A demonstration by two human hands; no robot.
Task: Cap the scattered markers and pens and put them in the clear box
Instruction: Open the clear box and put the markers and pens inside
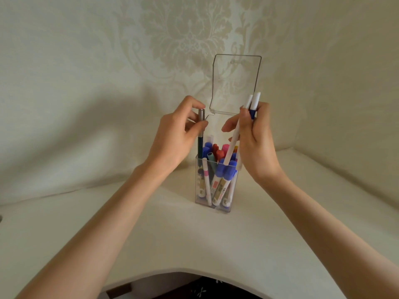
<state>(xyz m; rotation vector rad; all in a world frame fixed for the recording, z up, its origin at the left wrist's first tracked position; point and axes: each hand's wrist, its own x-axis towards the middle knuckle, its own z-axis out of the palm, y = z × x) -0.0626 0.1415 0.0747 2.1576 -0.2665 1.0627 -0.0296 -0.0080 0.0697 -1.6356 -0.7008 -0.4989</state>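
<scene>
Clear box (217,186) is crowded, so the white pens (234,139) gripped by the right hand (257,134) and the dark pen (200,134) pinched by the left hand (174,134) above it could be jammed.

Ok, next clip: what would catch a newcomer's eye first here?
The clear box standing mid-table, crammed with colourful markers, its lid flipped up against the wallpaper. Above it, the left hand holds a dark pen upright at the box's left edge, while the right hand lowers white pens into it.
</scene>
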